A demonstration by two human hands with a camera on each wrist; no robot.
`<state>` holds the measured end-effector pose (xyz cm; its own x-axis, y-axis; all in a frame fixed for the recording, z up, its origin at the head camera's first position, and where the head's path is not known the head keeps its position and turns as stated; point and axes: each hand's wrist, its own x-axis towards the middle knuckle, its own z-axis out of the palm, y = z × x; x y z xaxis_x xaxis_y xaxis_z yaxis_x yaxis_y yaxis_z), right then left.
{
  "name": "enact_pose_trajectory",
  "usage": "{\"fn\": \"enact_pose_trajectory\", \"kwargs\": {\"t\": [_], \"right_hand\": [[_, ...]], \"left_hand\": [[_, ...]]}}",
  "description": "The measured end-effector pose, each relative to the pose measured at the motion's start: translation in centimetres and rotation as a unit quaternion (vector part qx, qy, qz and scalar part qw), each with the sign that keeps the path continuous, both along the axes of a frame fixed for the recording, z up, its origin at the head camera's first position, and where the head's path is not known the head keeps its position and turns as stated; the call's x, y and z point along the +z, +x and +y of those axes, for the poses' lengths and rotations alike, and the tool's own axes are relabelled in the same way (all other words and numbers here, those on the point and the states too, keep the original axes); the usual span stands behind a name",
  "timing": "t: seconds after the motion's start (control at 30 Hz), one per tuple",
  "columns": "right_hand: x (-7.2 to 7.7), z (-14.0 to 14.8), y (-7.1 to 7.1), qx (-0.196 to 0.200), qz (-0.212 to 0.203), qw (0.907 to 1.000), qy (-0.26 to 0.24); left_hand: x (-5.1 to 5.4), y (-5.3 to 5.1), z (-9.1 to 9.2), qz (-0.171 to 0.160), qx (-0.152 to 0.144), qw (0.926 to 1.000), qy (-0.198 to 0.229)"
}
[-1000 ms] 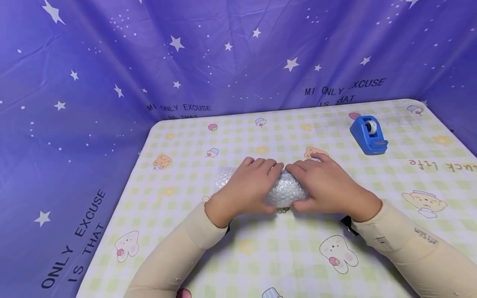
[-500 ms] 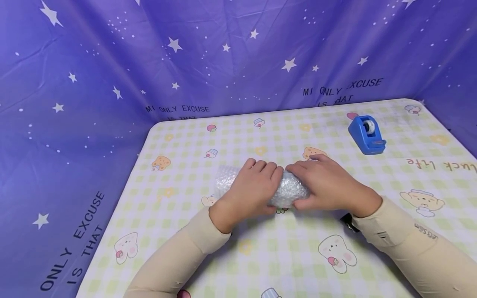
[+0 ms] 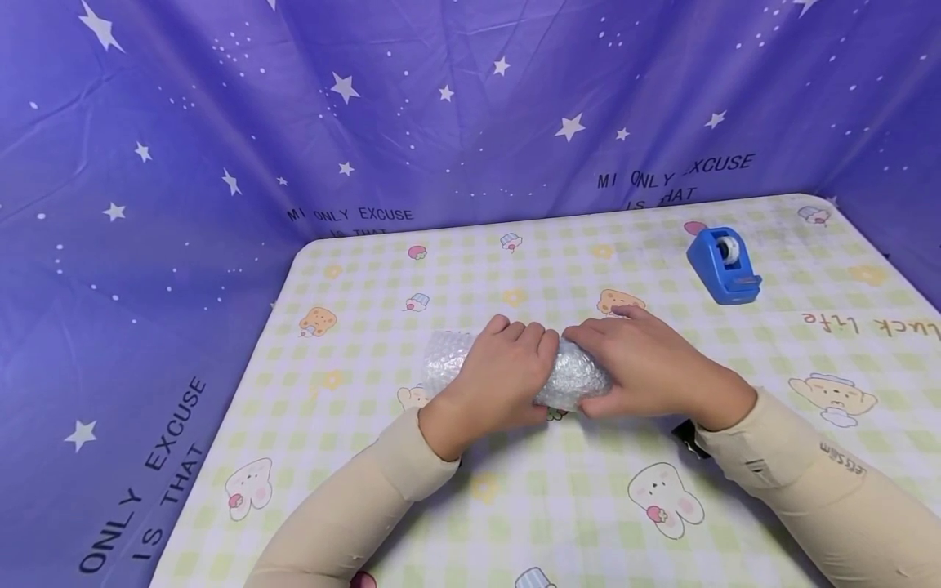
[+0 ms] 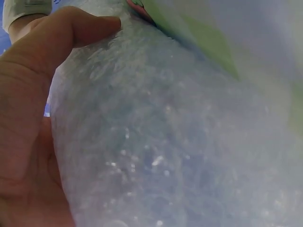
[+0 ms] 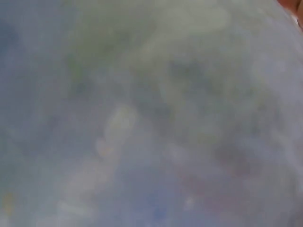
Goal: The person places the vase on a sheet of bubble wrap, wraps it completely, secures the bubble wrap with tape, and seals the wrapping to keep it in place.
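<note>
A roll of clear bubble wrap (image 3: 569,377) lies crosswise on the table, its left end (image 3: 443,359) showing past the left hand. My left hand (image 3: 503,380) grips the roll from above, fingers over the far side and thumb at the near side. In the left wrist view the thumb (image 4: 90,30) presses on the bubbly plastic (image 4: 156,137). My right hand (image 3: 643,363) holds the right part of the roll, thumb near and fingers far. Blurred plastic (image 5: 151,118) fills the right wrist view. Whether anything lies inside the wrap cannot be made out.
A blue tape dispenser (image 3: 724,268) with a tape roll stands at the back right of the table. Green-and-white checked cloth with cartoon prints (image 3: 367,327) covers the tabletop. Purple curtains with stars (image 3: 470,106) hang behind the table and at its sides.
My left hand has shifted slightly to the right, and its fingers are curled more over the roll. More of the wrap's left end shows. The right hand has stayed nearly still.
</note>
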<state>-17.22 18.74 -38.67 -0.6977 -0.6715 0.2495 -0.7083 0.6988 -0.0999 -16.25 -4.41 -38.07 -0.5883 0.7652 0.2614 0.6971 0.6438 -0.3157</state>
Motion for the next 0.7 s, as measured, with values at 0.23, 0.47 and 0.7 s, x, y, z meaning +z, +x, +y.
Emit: {"fn": "enact_pose_trajectory", "kwargs": {"t": [0.23, 0.47, 0.7], "right_hand": [[0.3, -0.1, 0.3, -0.013, -0.022, 0.9996, 0.009], [0.8, -0.1, 0.6, -0.019, -0.024, 0.9994, 0.019], [1.1, -0.2, 0.8, -0.012, -0.008, 0.9998, 0.012]], "left_hand": [[-0.1, -0.3, -0.1, -0.014, -0.003, 0.9997, 0.017], [0.0, -0.8, -0.3, -0.039, -0.002, 0.9989, 0.027], [0.0, -1.2, -0.4, -0.067, -0.003, 0.9972, 0.035]]}}
